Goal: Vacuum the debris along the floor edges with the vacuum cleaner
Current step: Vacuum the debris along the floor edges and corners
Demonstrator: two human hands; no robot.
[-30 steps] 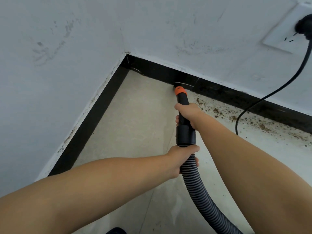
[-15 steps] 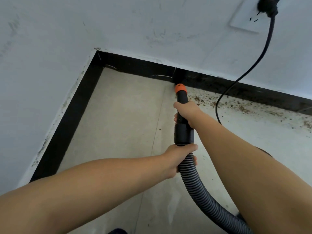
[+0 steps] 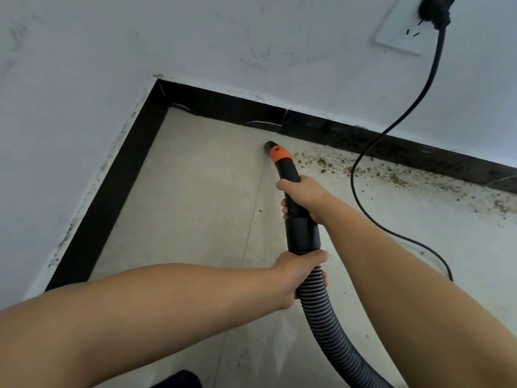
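Floor (image 3: 195,205): bounded by skirting (image 3: 112,191) at left and far side, meeting in the far-left corner. Nozzle (image 3: 275,152): on floor, near the far skirting. Debris (image 3: 391,177): right of nozzle, along the far skirting. Socket (image 3: 402,32): far wall, upper right; cord (image 3: 361,155) drops from it onto the floor, right of the hose (image 3: 321,317).

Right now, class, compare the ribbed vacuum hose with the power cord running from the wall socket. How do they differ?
The ribbed vacuum hose is thick and ridged with grey bands; the power cord is thin and smooth. The left hand grips the hose at its top end; no hand touches the cord. The hose runs out at the bottom edge; the cord climbs to a plug in the wall socket. Both are dark and curve across the floor.
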